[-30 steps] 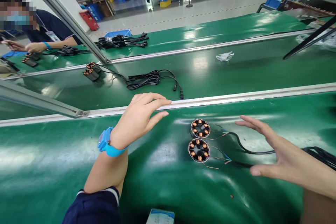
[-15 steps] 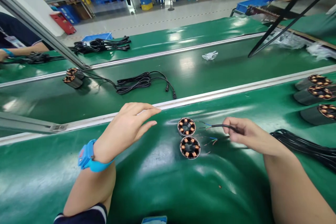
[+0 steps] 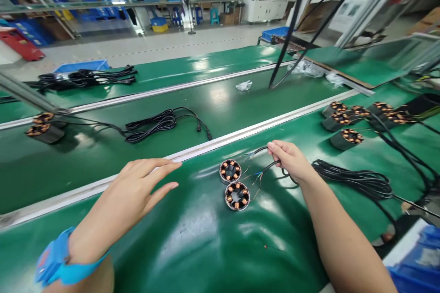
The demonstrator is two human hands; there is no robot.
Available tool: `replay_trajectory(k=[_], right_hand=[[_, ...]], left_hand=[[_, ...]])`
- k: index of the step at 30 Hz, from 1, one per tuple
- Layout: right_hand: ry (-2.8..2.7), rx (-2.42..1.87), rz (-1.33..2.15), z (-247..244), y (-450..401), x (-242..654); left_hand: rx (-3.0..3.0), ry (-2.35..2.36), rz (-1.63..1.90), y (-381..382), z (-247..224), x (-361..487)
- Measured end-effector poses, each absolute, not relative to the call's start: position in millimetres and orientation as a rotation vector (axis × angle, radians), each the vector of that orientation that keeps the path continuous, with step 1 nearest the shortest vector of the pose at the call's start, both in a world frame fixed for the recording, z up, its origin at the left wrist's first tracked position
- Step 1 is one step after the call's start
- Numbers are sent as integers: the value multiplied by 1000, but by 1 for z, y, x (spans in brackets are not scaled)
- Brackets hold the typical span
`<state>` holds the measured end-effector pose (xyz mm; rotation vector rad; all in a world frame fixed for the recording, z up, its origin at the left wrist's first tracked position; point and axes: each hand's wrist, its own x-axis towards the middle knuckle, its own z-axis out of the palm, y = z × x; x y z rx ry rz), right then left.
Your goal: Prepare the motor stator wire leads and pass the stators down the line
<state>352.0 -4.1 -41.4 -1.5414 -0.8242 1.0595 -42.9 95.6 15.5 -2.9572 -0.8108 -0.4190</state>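
Two round motor stators with copper windings stand side by side on the green mat, the farther stator [image 3: 230,171] touching the nearer stator [image 3: 237,196]. To their right, my right hand [image 3: 288,158] pinches a black cable [image 3: 261,149] whose thin coloured wires reach toward the stators. A second black cable end [image 3: 271,165] with blue and red wires passes beneath that hand; whether the fingers hold it too I cannot tell. My left hand [image 3: 137,187] hovers left of the stators, fingers stretched out, holding nothing. A blue wrist strap [image 3: 68,261] circles the left wrist.
A coiled black cable [image 3: 354,176] lies right of my right arm. Several wound stators [image 3: 347,138] stand farther right. Beyond the metal rail [image 3: 240,135], another cable coil [image 3: 154,123] leads to two stators [image 3: 46,130] on the belt. A blue bin [image 3: 419,261] sits at lower right.
The view has swung to the right, bringing more stators and the blue bin into sight. My right hand has lifted the cable slightly farther back. The left hand remains open.
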Motion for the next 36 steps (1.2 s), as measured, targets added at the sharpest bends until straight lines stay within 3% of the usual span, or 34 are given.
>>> replay_trajectory(k=[11,18,24,30,36], right_hand=[[-234,-1368,467,-41,-26,473],[-102,-1484,263,-42,-73,533],[-300,-1719,274,-69,-140,540],[-1065,-2392,282,-91,-181,518],[-388,-2505,-12,-129,-230,517]], left_hand=[[-2925,-822,-524,96,9,-49],[-2875,-732,-537,93,5,-44],[-2890,-697,-600,93,2,-41],[-2915,-626,-586,95,-5,-40],[-2890,-643,-624,95,-6,-44]])
